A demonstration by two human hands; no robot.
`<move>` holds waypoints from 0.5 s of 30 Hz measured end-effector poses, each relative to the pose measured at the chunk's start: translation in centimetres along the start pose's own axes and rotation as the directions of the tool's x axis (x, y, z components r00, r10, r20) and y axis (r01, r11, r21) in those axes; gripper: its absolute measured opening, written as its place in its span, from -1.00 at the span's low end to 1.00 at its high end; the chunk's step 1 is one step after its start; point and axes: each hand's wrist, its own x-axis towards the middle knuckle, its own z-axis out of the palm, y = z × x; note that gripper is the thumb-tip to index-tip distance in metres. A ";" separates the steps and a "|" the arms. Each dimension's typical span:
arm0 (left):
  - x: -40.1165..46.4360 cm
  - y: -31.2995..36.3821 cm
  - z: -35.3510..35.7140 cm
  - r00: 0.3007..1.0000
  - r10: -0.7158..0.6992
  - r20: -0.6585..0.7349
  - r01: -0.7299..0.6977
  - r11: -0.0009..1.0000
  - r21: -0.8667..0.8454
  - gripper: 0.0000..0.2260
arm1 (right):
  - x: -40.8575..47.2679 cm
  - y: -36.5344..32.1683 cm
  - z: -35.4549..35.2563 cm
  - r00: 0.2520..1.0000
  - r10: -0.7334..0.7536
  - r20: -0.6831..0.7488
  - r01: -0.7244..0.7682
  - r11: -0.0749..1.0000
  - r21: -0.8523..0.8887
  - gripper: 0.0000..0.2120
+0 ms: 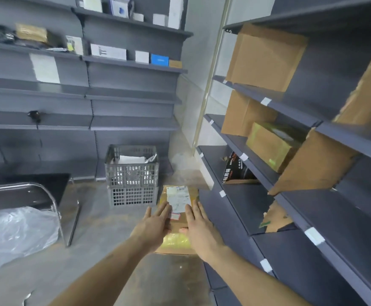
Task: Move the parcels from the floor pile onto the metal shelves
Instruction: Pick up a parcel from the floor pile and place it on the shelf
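While both forearms reach forward from the bottom of the view, the left hand [156, 224] and the right hand [199, 228] lie flat on top of a brown cardboard parcel [179, 219], fingers straight and pointing away, one hand on each side of its white shipping label [178, 198]. Neither hand curls around the parcel; the palms and fingers simply rest on its upper face, with the right thumb lying across the top near a band of yellow tape [175, 240]. Whether the parcel rests on the concrete floor [105, 250] or is lifted off it cannot be told; it lies just beside the lower edge of the dark metal shelves [312, 250] on the right. To the left sits a chrome-framed chair [54, 208] with a clear plastic bag [14, 233] under it. Just beyond the parcel stand two stacked grey plastic crates [132, 175] holding white papers. Cardboard boxes [266, 58] fill the right-hand shelves higher up, and small white and blue boxes line the grey wall shelving [134, 96] at the back.
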 end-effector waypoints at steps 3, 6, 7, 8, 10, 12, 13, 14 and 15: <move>5.8 -2.3 -0.5 1.000 -0.006 0.000 0.006 0.979 -0.206 -0.32 | 6.2 0.8 -0.2 1.000 0.022 -0.007 -0.022 0.996 -0.085 -0.30; 11.4 -4.1 -1.8 0.999 0.021 0.040 -0.010 0.967 -0.256 -0.25 | 11.5 2.3 -1.1 0.999 0.045 0.011 -0.043 0.990 -0.133 -0.29; 13.2 -4.8 -2.3 0.998 0.037 0.045 -0.024 0.967 -0.255 -0.22 | 13.1 2.7 -1.4 0.999 0.051 0.010 -0.049 0.990 -0.134 -0.29; 14.9 -5.3 -3.1 0.997 0.054 0.046 -0.041 0.968 -0.248 -0.21 | 14.6 3.1 -1.7 0.999 0.052 0.004 -0.051 0.990 -0.131 -0.28; 17.9 -6.1 -4.4 0.995 0.065 0.075 -0.047 0.974 -0.222 -0.20 | 17.4 3.6 -1.8 0.998 0.060 0.001 -0.060 0.992 -0.113 -0.29; 20.7 -7.0 -5.2 0.993 0.042 0.109 -0.027 0.990 -0.138 -0.18 | 20.1 4.1 -1.4 0.996 0.085 0.007 -0.085 0.994 -0.075 -0.30; 22.3 -7.6 -5.3 0.992 0.030 0.126 -0.018 0.995 -0.097 -0.17 | 21.6 4.3 -1.2 0.996 0.094 0.002 -0.093 0.993 -0.066 -0.30; 23.9 -8.2 -5.4 0.989 0.020 0.143 -0.010 0.997 -0.070 -0.17 | 23.1 4.6 -1.0 0.995 0.100 -0.003 -0.100 0.993 -0.061 -0.31; 25.6 -8.6 -5.4 0.986 0.013 0.165 -0.006 0.999 -0.046 -0.18 | 24.6 5.1 -0.7 0.993 0.114 -0.001 -0.114 0.992 -0.056 -0.31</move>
